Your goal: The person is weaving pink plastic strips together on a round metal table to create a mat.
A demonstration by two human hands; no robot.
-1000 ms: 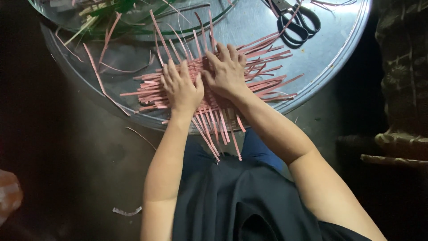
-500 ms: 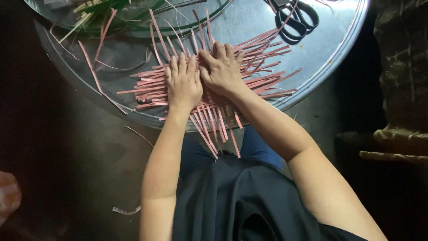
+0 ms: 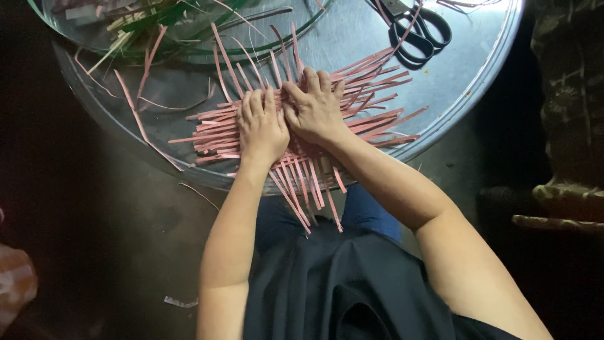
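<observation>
Both hands press flat on the woven pink strips (image 3: 296, 135): the left hand (image 3: 261, 129) and right hand (image 3: 316, 110) lie side by side, fingers spread, gripping nothing. Compared with a second ago they have hardly moved, only the view shifted, so the weave is being held down. The strips cross in a loose mat on the round metal tray (image 3: 478, 75), ends over its near rim. Black scissors (image 3: 418, 31) lie farther back.

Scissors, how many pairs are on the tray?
1. The scissors lie at the far right of the metal tray, beyond the pink strips; more could be cut off past the top edge.
</observation>
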